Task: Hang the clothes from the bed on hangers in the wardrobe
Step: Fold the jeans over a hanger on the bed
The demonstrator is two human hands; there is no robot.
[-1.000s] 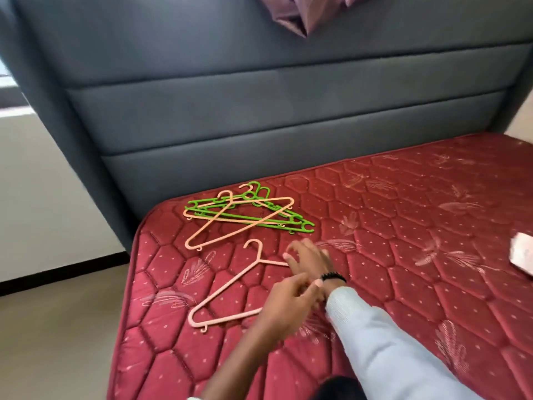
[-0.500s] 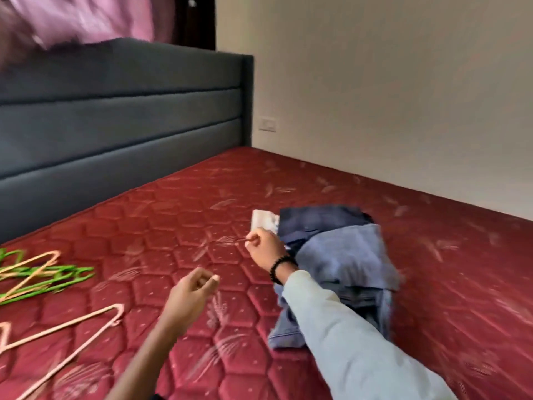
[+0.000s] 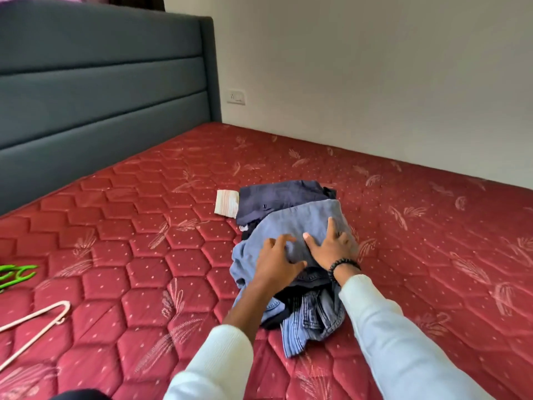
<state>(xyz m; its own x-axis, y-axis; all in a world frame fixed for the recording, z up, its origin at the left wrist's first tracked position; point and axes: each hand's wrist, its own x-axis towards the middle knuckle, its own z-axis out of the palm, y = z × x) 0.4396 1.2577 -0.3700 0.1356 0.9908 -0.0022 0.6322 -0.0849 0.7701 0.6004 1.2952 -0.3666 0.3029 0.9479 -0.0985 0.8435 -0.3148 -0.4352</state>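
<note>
A pile of clothes lies in the middle of the red mattress (image 3: 150,226). On top is a light blue garment (image 3: 302,223), behind it a dark navy one (image 3: 277,197), and denim jeans (image 3: 311,316) stick out at the near end. My left hand (image 3: 277,262) rests on the light blue garment with its fingers slightly bent. My right hand (image 3: 331,246) lies beside it on the same garment, fingers spread flat. A pink hanger (image 3: 37,321) and green hangers (image 3: 17,274) lie at the left edge, apart from both hands.
A small folded white-and-pink cloth (image 3: 227,202) lies to the left of the navy garment. The grey padded headboard (image 3: 101,96) stands along the far left. A white wall with a socket (image 3: 236,97) borders the bed's far side.
The view swung right from the hangers to the clothes pile. Both hands left the pink hanger, travelled right and now lie on the light blue garment.
</note>
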